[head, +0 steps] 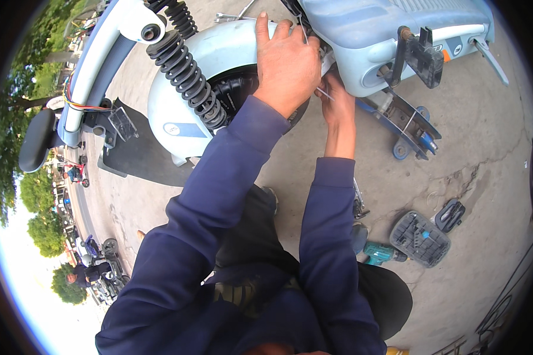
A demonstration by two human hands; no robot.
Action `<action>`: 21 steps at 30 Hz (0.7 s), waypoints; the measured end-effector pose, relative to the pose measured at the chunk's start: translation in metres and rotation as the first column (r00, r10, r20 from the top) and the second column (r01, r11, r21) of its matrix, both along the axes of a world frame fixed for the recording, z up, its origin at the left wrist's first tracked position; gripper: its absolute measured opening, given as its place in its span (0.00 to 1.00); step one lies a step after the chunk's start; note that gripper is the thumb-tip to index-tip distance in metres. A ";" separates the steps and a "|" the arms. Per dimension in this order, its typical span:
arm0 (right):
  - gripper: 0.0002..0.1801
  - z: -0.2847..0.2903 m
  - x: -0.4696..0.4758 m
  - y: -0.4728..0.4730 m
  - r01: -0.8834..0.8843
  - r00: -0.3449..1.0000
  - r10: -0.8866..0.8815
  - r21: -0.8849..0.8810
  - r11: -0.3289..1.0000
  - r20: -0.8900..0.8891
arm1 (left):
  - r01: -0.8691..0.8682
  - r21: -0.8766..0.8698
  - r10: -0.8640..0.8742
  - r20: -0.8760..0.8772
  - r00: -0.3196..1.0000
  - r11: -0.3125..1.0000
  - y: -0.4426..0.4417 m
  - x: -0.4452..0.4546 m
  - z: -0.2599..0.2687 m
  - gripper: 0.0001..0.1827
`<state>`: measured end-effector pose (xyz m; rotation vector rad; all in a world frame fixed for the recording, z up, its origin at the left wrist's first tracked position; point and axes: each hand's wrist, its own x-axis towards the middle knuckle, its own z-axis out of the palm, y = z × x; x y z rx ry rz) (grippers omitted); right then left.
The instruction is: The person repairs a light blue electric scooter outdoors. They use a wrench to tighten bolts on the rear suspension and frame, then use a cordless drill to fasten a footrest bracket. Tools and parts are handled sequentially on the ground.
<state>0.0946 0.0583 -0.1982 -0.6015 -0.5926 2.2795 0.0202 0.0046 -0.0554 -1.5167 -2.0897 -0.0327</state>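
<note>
My left hand (288, 66) lies over the pale-blue rear fender (222, 42) of an electric scooter, back of the hand up. One finger reaches out along the fender, and the others bend over its edge beside the body panel (359, 57). Below that panel my right hand (337, 100) reaches up into the gap, its fingers partly hidden. A thin white strip (325, 94), seemingly a cable tie, sits at its fingertips. Another pale strip (303, 30) sticks up past my left fingers. What lies between the hands is mostly covered. Left of them stands a black coil-spring shock absorber (188, 80).
A blue jack (402, 122) is under the scooter, below a pedal (426, 62). On the concrete lie a teal cordless drill (379, 254), a grey plastic tray (404, 230) and wrenches (231, 17). Loose coloured wires (82, 106) hang near the seat (37, 140).
</note>
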 end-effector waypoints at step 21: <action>0.22 0.002 0.027 -0.039 -0.069 0.723 -0.130 -0.257 0.964 -0.679 | 0.180 0.073 -0.185 0.065 0.981 0.981 0.000 -0.010 -0.014 0.05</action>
